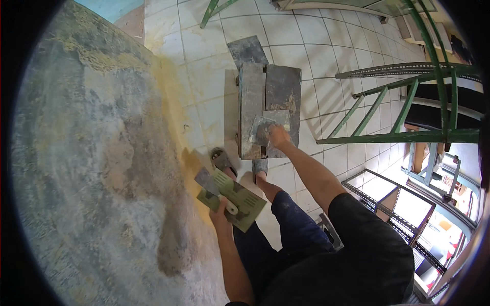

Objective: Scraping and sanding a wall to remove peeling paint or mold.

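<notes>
My left hand [220, 213] is closed around the pale handle of a putty knife [205, 179] and also grips a yellow-green rectangular board [248, 202] with slots and dark smears. The knife's blade lies across the board's upper left. Farther forward, my right hand [278, 136] is closed at the edge of a thin grey plate [259, 131], over the near end of a low wooden bench [284, 84]. Its fingertips are partly hidden. A second smeared, squarish plate [280, 118] lies on the bench just beyond those fingers.
A patchy grey plastered wall [138, 153] rises close on my left. Beyond the bench lies a dark flat sheet [248, 50] on the white tiled floor [204, 56]. To the right stand a green metal ladder [380, 138] and a slotted metal rack [395, 204].
</notes>
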{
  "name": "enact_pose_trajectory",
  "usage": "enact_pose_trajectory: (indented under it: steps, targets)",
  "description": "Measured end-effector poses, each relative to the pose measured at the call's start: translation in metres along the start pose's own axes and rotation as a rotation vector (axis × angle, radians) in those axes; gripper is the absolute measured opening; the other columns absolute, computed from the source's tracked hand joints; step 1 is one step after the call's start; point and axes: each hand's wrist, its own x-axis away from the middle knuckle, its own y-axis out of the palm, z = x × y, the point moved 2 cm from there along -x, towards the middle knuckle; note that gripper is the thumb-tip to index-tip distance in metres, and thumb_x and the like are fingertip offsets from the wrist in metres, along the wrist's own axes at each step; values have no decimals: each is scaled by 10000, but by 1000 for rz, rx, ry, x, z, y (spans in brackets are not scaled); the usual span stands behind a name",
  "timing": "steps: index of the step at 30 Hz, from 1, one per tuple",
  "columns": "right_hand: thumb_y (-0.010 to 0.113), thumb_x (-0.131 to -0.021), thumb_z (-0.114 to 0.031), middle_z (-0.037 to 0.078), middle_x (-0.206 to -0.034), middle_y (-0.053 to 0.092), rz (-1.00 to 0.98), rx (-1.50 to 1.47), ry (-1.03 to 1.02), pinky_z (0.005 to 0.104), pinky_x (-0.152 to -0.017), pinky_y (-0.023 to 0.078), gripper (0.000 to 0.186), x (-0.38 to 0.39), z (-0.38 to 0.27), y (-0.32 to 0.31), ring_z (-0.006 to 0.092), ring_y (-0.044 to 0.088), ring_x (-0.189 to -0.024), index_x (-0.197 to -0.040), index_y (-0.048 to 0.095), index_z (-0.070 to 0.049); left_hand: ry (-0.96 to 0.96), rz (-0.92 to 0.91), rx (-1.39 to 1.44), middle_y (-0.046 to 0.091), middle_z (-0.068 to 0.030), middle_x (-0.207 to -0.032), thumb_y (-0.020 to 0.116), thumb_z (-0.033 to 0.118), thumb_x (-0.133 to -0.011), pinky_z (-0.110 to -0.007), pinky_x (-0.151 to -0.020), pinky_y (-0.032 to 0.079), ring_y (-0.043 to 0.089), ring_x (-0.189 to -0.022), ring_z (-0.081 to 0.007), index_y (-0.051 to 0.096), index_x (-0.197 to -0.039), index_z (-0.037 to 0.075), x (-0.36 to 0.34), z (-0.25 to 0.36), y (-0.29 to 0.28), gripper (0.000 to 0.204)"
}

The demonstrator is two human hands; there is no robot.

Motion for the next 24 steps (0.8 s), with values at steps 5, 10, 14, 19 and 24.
enact_pose_trajectory:
  steps: [5, 10, 14, 19, 24]
  targets:
    - [782, -884, -256, 182, -1379, 553, -8, 53, -29, 472, -1092, 487, 574, -36, 1, 10, 383, 515, -1324, -1373, 544, -72, -164, -50, 223, 669, -120, -1177, 749, 126, -960, -391, -886, 576, 684, -1056, -249, 571, -1274, -26, 13, -93, -1, 393]
    - [859, -816, -290, 181, -1403, 481, -21, 7, -21, 472, -1106, 475, 710, -43, -13, 16, 372, 443, -1382, -1396, 504, -87, -270, -75, 265, 648, -129, -1250, 702, 175, -997, -417, -941, 578, 671, -1117, -256, 493, -1390, -16, 22, -151, -15, 484]
    - [896, -766, -306, 156, -1296, 533, 58, 67, -44, 463, -1102, 449, 799, -52, -7, 11, 352, 479, -1333, -1423, 495, -90, -258, -93, 209, 650, -130, -1234, 693, 161, -1000, -416, -940, 584, 673, -1114, -259, 490, -1383, -9, 16, -172, -22, 466]
    - [922, -729, -362, 226, -1237, 667, 70, -135, 192, 454, -1025, 513, 893, -70, 29, 5, 391, 633, -1195, -1441, 476, -60, -248, -139, 235, 637, -135, -1246, 689, 128, -995, -429, -958, 587, 667, -1127, -268, 471, -1388, 4, 6, -172, -23, 466]
    - [910, -755, -397, 221, -1208, 704, 222, -201, 389, 469, -1020, 528, 862, -75, 73, 6, 376, 676, -1141, -1404, 475, -33, -321, -121, 277, 580, -118, -1284, 751, 42, -931, -399, -932, 583, 636, -1147, -256, 388, -1438, 42, 3, -163, -9, 624]
